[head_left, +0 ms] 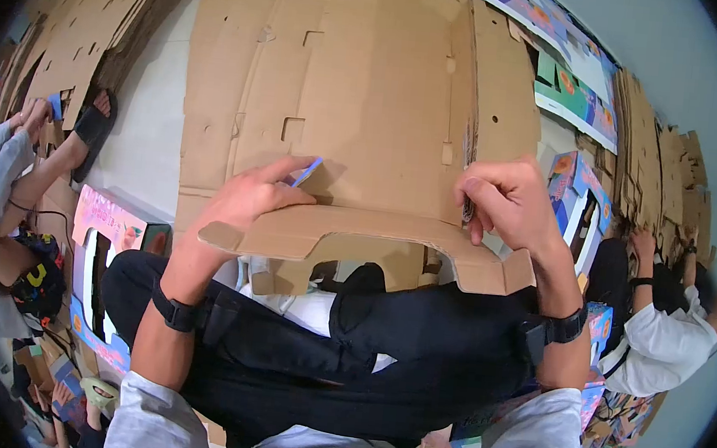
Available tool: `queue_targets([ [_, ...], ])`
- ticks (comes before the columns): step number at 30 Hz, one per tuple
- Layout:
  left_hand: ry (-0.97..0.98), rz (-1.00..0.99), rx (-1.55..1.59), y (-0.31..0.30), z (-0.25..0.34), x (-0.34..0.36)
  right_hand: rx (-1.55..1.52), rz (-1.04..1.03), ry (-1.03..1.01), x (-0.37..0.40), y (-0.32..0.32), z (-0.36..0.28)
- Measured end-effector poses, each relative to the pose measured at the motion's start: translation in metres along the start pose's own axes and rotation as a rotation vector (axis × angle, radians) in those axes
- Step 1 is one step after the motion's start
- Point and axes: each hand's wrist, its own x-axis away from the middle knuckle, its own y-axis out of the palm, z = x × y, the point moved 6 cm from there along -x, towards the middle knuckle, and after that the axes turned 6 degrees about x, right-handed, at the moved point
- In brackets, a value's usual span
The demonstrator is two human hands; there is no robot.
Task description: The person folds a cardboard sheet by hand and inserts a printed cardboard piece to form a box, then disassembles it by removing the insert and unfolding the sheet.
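Observation:
A large brown cardboard sheet [371, 80] with slots and creases lies in front of me. Its near flap [359, 222], with a wide cutout, is folded up towards my lap. My left hand [250, 197] rests at the left end of this fold, fingers closed on a small flat blue piece [307, 172] that juts out past the fingertips. On the right, my right hand [504, 198] has its fingers curled at the sheet's raised right side panel [473, 89], seen edge-on. The thumb is bent in against the index finger.
Printed colourful boxes stand on both sides, a pink one [124, 221] at left and another [580, 201] at right. Stacked cardboard [639, 138] lines the right wall. More sheets [95, 13] lie at the upper left. People sit working on both sides.

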Motion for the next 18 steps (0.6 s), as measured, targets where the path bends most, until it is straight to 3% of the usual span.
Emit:
queue_targets([
  [4,0.025,0.039,0.007,0.001,0.004,-0.002,0.005,-0.073,0.042,-0.008,0.009,0.0],
  [13,0.027,0.025,-0.006,0.002,0.002,-0.002,0.336,-0.333,0.121,-0.047,0.046,-0.002],
  [18,0.006,0.014,0.008,0.002,0.003,-0.002,0.258,-0.345,0.19,-0.057,0.063,0.023],
])
